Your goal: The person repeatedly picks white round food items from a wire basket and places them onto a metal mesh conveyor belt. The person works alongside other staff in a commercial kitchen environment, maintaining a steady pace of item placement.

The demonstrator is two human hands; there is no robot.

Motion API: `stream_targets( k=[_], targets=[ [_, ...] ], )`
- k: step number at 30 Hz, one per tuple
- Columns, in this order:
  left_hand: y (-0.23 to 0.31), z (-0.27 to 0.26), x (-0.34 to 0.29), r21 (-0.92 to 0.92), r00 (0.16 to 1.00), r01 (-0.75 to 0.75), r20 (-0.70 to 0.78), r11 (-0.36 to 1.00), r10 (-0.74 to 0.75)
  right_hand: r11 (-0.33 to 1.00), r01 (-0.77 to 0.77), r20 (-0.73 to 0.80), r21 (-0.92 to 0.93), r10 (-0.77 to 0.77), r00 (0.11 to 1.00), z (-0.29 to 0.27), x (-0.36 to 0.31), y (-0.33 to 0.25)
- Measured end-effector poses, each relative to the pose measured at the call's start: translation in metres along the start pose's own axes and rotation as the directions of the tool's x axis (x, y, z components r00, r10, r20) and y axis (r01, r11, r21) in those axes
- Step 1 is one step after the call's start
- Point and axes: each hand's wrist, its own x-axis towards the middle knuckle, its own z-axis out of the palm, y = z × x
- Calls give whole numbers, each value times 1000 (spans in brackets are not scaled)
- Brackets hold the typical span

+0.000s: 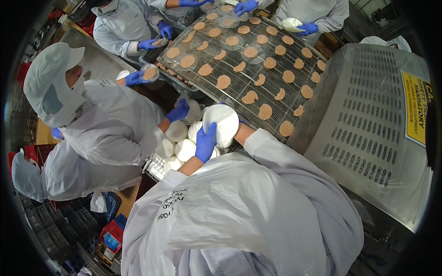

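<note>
At the far left, a co-worker in white coat and hood bends over the line, one blue-gloved hand holding a clear tray with a brown patty in it, the other resting on a stack of white lids. Just right of that, a wire basket holds more white round stacks, packed touching one another. The person's left hand, in a blue glove, is clamped on the lower left edge of a white disc, fingers wrapped over its rim; the disc is tilted up, held above the basket at the near edge of the belt. The right hand is hidden behind the disc, only its sleeve showing, so whether it is closed cannot be told. Beyond runs a wire mesh belt, slanting up and away, dotted with rows of round brown patties, some whole, some folded. Other gloved hands work at its far end, one holding a white piece. At the right, a perforated steel cover under clear film bears a yellow sign. Red and dark crates sit on the floor at lower left.
</note>
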Motion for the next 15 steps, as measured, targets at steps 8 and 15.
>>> stream_targets(
  k=[8, 15],
  targets=[
    [8, 4, -8, 129, 998, 27, 47, 991, -33, 1000, 19, -68, -17, -20, 998, 6, -8, 1],
    [8, 5, -12, 163, 998, 27, 59, 986, -37, 997, 40, -124, -70, -48, 991, 15, -12, -1]
  ],
)
